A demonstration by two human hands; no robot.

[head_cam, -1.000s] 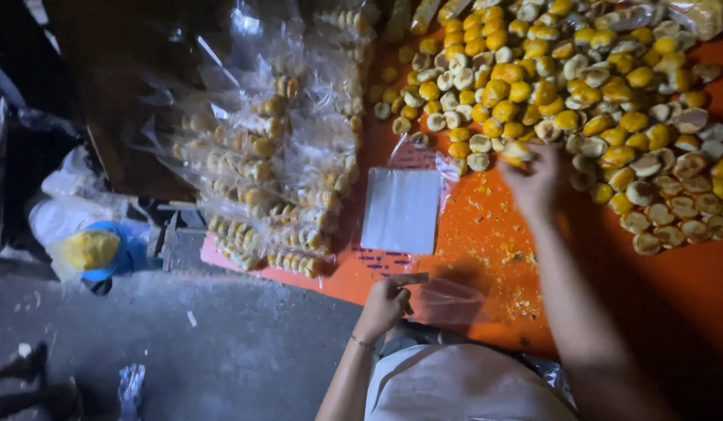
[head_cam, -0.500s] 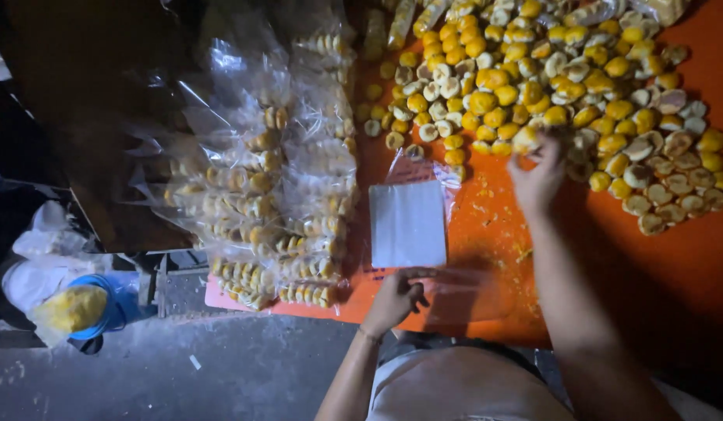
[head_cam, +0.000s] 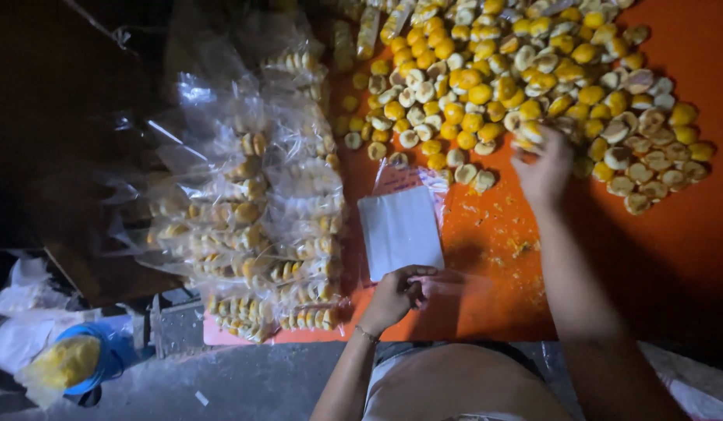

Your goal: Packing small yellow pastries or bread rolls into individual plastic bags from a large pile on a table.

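Left hand: the left hand sits at the near edge of the orange counter, fingers pinched on the mouth of a thin clear bag lying flat just below the white stack.
Right hand: the right hand is stretched out to the near rim of the pastry heap, fingers curled around a few small round pieces; how many it has, I cannot tell, since the hand is blurred.
Stack of bags: a flat white stack of empty bags lies between the two hands, its top edge just beside the nearest loose pastries.
Filled packs: a pile of filled clear packs crowds the left side of the counter, some hanging close to its edge.
Crumbs: yellow crumbs dot the counter between the heap and the person.
Floor: a blue tub with a yellow bag stands on the floor below.
Risk, dropping: the pastries look soft and crumbly; a tight squeeze could break them, and a loose hold could let one fall short of the bag.
Risk, bag: held by one hand only, the thin bag mouth may fold shut, so pieces could land on the counter.
Risk, light: the room is dim, so a miscount seems easy.
Risk, pile: the packs at the left edge could slide to the floor if nudged.
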